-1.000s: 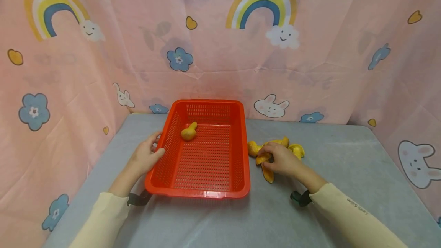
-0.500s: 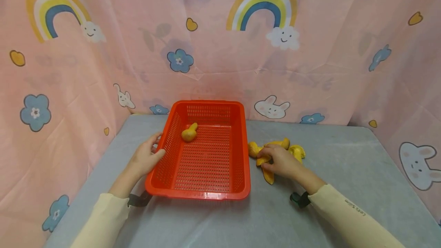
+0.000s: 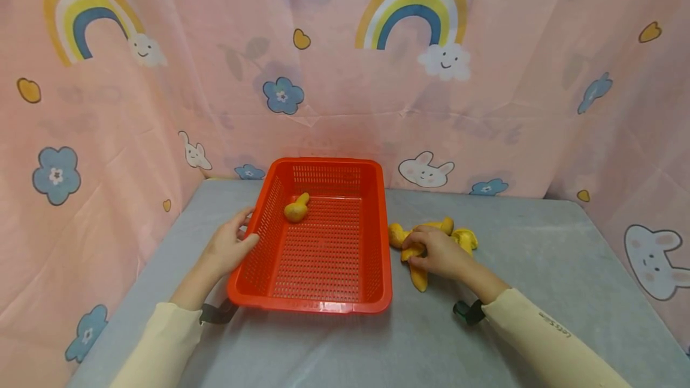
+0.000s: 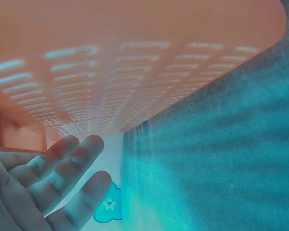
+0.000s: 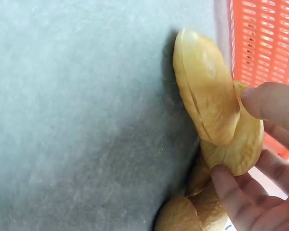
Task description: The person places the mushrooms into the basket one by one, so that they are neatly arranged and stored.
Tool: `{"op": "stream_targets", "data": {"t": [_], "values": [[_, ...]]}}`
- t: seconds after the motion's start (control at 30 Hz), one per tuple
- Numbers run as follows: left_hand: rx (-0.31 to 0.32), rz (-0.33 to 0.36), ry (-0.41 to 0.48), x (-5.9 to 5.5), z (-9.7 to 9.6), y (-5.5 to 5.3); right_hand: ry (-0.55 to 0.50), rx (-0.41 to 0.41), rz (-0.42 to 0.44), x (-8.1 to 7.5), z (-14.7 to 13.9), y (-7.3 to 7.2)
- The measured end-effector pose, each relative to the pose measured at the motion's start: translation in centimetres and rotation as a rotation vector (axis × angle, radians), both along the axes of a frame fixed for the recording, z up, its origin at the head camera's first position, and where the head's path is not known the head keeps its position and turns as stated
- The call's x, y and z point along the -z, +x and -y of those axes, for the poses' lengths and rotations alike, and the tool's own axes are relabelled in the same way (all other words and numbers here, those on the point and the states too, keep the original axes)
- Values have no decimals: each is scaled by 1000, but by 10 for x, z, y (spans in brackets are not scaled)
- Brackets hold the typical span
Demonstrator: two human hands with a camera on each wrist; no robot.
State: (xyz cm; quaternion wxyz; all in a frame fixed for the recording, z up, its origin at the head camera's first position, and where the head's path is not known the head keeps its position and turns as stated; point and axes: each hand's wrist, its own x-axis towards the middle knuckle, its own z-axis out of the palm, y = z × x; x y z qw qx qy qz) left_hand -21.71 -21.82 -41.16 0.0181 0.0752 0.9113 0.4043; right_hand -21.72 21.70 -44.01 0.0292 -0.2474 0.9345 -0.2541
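Note:
My right hand (image 3: 439, 251) pinches a yellow, wrinkled, pod-like piece (image 5: 248, 149) between thumb and fingers. A longer yellow piece with a seam down its side (image 5: 204, 86) lies against it, pointing toward my body. More yellow pieces (image 3: 398, 235) lie beyond the hand, partly covered by it. My left hand (image 3: 229, 244) is at the left rim of the red plastic basket (image 3: 385, 256), thumb at the edge. Its fingers (image 4: 89, 149) are spread and nearly straight beside the outer slotted wall. Inside the basket sits one yellow piece with a bulbous end and narrow neck (image 3: 295, 211).
The basket stands on a grey table (image 3: 431, 346). A pink printed curtain (image 3: 334, 94) surrounds the table's back and sides. A curled yellow piece (image 3: 465, 239) lies just right of the right hand. Dark straps (image 3: 469, 312) are at both wrists.
The piece in my right fingers has turned slightly, and the longer piece below it has shifted a little. My left hand and the basket keep their places.

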Motion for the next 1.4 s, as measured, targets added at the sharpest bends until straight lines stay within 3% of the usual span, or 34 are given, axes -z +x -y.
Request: {"op": "stream_targets", "data": {"t": [0.3, 0.97, 1.4], "values": [[5, -22, -13, -1, -1, 0, -10, 33, -7, -7, -3, 0], [7, -22, -22, -2, -1, 0, -103, 59, -104, -39, -7, -1], [9, -16, -17, -2, 0, 1, -161, 49, -167, -65, -5, -10]]}}
